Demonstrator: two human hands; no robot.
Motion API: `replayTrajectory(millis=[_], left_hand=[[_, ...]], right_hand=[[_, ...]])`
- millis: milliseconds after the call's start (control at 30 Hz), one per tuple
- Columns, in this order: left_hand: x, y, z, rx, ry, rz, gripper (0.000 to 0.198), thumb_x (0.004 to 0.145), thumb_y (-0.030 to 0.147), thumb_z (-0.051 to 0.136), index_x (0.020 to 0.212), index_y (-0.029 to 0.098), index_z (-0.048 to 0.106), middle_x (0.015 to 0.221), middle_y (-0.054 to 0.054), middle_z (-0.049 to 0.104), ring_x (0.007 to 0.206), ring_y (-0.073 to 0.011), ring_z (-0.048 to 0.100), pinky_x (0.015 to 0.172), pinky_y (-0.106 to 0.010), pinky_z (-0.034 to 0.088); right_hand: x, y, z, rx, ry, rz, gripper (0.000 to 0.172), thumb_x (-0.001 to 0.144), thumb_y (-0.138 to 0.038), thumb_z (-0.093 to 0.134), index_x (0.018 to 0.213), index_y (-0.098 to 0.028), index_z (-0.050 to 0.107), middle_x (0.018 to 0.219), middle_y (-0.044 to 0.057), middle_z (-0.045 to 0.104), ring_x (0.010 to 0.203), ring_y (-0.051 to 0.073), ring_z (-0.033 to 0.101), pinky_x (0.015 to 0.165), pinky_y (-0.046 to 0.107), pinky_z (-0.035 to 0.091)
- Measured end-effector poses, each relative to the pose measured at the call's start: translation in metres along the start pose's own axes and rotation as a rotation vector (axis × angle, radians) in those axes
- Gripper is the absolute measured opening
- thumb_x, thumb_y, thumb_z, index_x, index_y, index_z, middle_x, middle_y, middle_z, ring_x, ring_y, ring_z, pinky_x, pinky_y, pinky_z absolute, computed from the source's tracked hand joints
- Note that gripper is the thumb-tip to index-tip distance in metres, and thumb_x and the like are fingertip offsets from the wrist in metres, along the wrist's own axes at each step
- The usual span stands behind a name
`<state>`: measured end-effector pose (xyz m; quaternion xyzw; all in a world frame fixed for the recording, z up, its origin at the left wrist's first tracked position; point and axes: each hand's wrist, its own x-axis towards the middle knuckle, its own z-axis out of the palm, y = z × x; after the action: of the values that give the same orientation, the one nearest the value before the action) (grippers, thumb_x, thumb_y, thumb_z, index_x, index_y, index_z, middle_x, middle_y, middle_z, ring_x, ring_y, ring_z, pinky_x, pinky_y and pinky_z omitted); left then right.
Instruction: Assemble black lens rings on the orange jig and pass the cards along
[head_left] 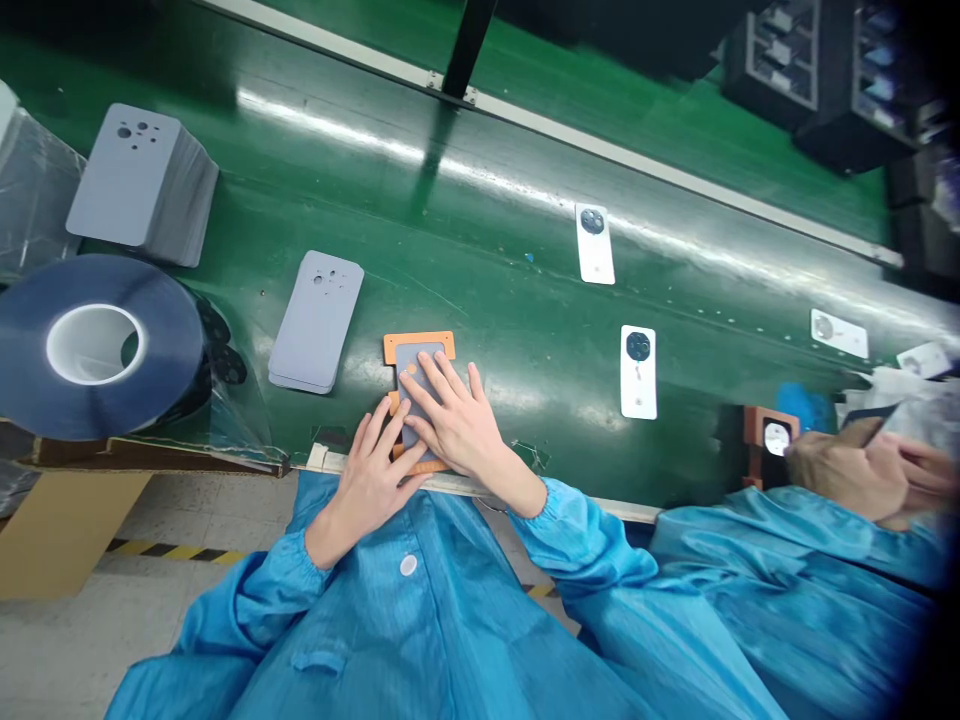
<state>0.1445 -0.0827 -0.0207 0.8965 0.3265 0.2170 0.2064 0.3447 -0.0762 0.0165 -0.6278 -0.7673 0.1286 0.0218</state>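
An orange fixture (pixel 420 345) lies at the front edge of the green bench with a grey phone back panel (pixel 409 358) set in it. Across the panel's right side my right hand (pixel 461 425) rests flat, fingers stretched toward its top. My left hand (pixel 375 455) presses at the lower left of panel and fixture, its fingers extended and apart. Much of the panel is covered by both hands. Left of the fixture is a small stack of grey panels (pixel 315 325) with camera holes. Farther back stands a tall stack of the same grey panels (pixel 127 185).
A large roll of blue-tinted film (pixel 169 350) sits on a box at the left. White phone panels with dark camera rings (pixel 637 390) (pixel 598 255) lie right of centre. At the right, a co-worker's hands (pixel 862 475) are busy beside a brown fixture (pixel 754 425). Black racks (pixel 776 65) stand behind.
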Motion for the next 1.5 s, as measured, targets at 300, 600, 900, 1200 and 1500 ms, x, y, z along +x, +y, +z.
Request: replayTrajectory(millis=[300,600,900,1200,1500], left_hand=[[0.003,-0.001,-0.002,0.025,0.012,0.025,0.041,0.097,0.033,0.071,0.136,0.022,0.071,0.168,-0.021,0.04,0.16,-0.0454,0.027,0.118,-0.067,0.042],[0.002,0.002,-0.003,0.029,-0.005,-0.009,0.039,0.097,0.036,0.07,0.133,0.021,0.072,0.166,-0.021,0.044,0.16,-0.0439,0.03,0.119,-0.068,0.042],[0.004,0.007,-0.005,-0.036,0.034,-0.036,0.039,0.096,0.031,0.069,0.133,0.019,0.07,0.167,-0.02,0.042,0.16,-0.0417,0.03,0.12,-0.064,0.044],[0.014,0.008,-0.011,-0.158,0.134,-0.07,0.049,0.096,0.033,0.07,0.142,0.017,0.059,0.156,-0.02,0.055,0.153,-0.0369,0.042,0.121,-0.058,0.045],[0.025,0.004,-0.028,-0.422,0.241,-0.36,0.024,0.1,0.033,0.063,0.121,0.021,0.067,0.116,-0.01,0.07,0.11,-0.0232,0.066,0.096,-0.039,0.055]], right_hand=[[0.013,-0.006,-0.005,0.018,0.031,0.049,0.068,0.106,-0.062,0.044,0.164,-0.028,0.044,0.171,0.015,0.038,0.157,0.04,0.033,0.129,0.067,0.017],[0.011,-0.004,0.003,0.046,0.07,0.045,0.074,0.105,-0.064,0.042,0.164,-0.018,0.043,0.171,0.018,0.038,0.159,0.04,0.03,0.13,0.068,0.014],[-0.029,0.009,-0.002,0.08,0.011,0.007,0.064,0.11,-0.053,0.039,0.162,-0.017,0.045,0.172,0.015,0.035,0.162,0.034,0.03,0.13,0.065,0.019],[-0.042,0.008,-0.003,0.407,0.125,0.107,0.051,0.109,-0.047,0.047,0.154,-0.025,0.056,0.164,0.014,0.05,0.157,0.032,0.041,0.127,0.066,0.029],[-0.026,0.003,-0.013,0.553,0.234,0.265,0.048,0.105,-0.046,0.055,0.148,-0.025,0.059,0.153,0.014,0.062,0.148,0.033,0.052,0.128,0.068,0.024]])
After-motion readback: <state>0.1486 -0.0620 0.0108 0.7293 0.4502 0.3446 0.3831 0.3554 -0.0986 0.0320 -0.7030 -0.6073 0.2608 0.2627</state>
